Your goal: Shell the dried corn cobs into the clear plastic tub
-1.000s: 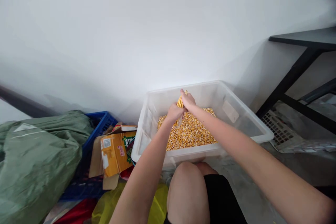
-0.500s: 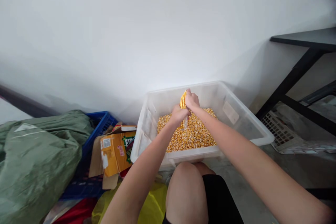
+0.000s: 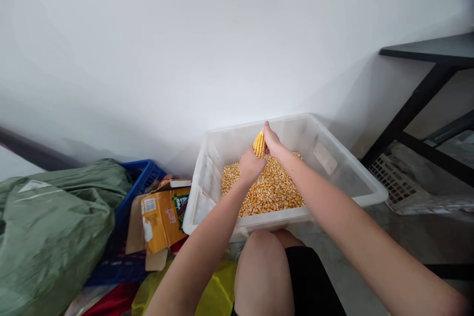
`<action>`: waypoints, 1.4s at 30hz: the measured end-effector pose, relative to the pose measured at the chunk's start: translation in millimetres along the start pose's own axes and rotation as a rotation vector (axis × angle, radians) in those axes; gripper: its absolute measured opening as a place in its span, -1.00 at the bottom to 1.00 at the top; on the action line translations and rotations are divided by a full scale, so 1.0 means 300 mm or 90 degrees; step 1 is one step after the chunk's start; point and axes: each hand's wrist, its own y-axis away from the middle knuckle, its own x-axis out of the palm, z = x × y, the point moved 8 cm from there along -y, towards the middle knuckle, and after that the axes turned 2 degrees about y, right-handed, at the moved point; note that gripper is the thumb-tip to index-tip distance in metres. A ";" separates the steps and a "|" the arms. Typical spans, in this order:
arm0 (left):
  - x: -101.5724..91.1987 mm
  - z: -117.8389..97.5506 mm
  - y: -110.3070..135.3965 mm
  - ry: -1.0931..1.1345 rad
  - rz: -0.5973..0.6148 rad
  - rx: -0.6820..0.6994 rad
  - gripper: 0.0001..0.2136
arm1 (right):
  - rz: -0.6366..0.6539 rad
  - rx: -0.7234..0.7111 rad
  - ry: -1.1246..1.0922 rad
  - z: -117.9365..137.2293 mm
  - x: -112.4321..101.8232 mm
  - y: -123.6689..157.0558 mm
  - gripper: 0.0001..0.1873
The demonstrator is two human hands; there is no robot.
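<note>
You have one clear plastic tub [image 3: 281, 218] holding a heap of loose corn kernels [image 3: 270, 192]. Near its far edge, above the kernels, your left hand [image 3: 252, 168] wraps one yellow corn cob [image 3: 259, 144], and your right hand [image 3: 273, 140] seems pressed against it. (Red print on the orange carton [image 3: 163, 219] beside the tub is too small to read.)

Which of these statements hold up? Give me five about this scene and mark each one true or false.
1. The left hand grips a corn cob. True.
2. The loose corn kernels lie in a cardboard box. False: they lie in a translucent plastic bin.
3. The right hand holds a knife. False: its fingers rest against the cob.
4. A blue plastic crate stands beside a green sack. True.
5. The black table stands left of the bin. False: it stands to the right.
</note>
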 end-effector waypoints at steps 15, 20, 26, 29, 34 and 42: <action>0.106 0.020 -0.016 0.395 0.166 -0.074 -0.72 | 0.106 0.042 -0.194 -0.045 -0.016 -0.025 -0.57; 0.081 0.059 -0.050 0.379 0.112 -0.075 -0.72 | 0.158 0.040 -0.154 -0.015 -0.009 0.011 -0.51; 0.086 0.058 -0.033 0.470 0.135 -0.115 -0.69 | 0.231 -0.034 -0.075 0.029 0.069 0.054 -0.60; 0.085 0.060 -0.022 0.499 0.150 -0.141 -0.71 | 0.254 -0.031 -0.081 0.033 0.063 0.062 -0.66; 0.081 0.061 -0.026 0.499 0.182 -0.137 -0.70 | 0.363 0.025 -0.182 0.048 0.047 0.098 -0.75; 0.064 0.042 -0.042 0.413 0.136 -0.072 -0.66 | 0.200 -0.022 -0.147 0.032 0.046 0.049 -0.58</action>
